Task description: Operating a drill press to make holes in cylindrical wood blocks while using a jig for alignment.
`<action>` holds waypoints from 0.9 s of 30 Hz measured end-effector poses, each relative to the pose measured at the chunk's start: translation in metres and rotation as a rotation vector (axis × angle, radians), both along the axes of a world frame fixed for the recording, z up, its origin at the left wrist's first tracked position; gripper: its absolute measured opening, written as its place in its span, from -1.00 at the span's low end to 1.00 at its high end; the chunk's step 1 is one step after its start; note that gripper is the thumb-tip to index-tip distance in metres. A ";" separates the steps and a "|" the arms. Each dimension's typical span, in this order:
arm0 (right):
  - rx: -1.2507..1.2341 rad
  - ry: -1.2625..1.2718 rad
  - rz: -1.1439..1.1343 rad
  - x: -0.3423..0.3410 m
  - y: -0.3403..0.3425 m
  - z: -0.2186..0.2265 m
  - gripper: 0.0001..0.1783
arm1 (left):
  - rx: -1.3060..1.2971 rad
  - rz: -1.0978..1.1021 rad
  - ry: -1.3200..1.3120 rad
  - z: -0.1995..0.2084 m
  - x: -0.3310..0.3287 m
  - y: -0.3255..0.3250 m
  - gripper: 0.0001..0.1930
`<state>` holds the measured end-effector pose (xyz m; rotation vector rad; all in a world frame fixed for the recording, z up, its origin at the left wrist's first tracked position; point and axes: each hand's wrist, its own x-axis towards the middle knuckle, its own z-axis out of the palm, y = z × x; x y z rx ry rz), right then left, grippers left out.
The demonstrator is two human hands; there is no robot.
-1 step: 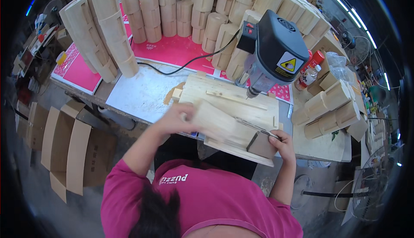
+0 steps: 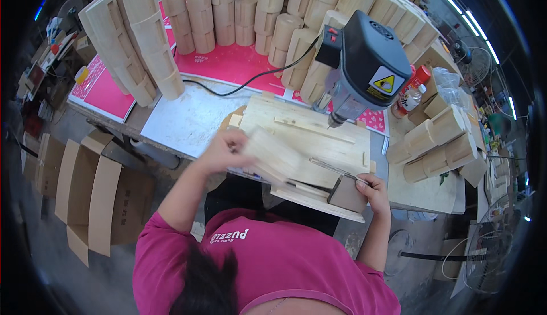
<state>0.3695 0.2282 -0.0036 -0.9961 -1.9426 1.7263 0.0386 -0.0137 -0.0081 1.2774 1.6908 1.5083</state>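
Note:
My left hand (image 2: 225, 152) is closed on the left end of a pale wooden piece (image 2: 272, 154), which is tilted and smeared by motion. My right hand (image 2: 373, 191) grips the right edge of a flat grey-brown block (image 2: 347, 194), thumb on top. The block sits at the near right of a wooden board jig (image 2: 256, 118) with raised strips. Beside it, a thin dark metal bar (image 2: 327, 167) crosses the jig. Over the jig's far side hangs a drill press head (image 2: 373, 58), its chuck (image 2: 336, 120) above the board.
Stacked wooden cylinders (image 2: 245, 21) line the back of the table, and more lie at the right (image 2: 439, 149). A black cable (image 2: 228, 94) runs over a white sheet (image 2: 171, 124). Bottles (image 2: 407, 101) stand behind the drill. An open cardboard box (image 2: 131, 206) is on the floor at left.
My left hand and the wooden piece have shifted slightly left, the piece's right end drawing away from the grey-brown block. My right hand stays on the block.

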 end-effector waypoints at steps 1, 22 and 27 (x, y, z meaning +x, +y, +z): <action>-0.012 -0.010 0.006 -0.001 -0.003 -0.007 -0.79 | -0.059 0.130 -0.167 0.000 -0.009 -0.013 -0.80; 0.456 0.175 0.135 -0.032 -0.017 0.017 -0.72 | -0.063 0.360 -0.481 -0.011 0.039 0.025 -0.67; 0.331 0.121 0.116 -0.037 -0.003 -0.011 -0.72 | -0.159 0.206 -0.572 -0.036 0.054 0.044 -0.65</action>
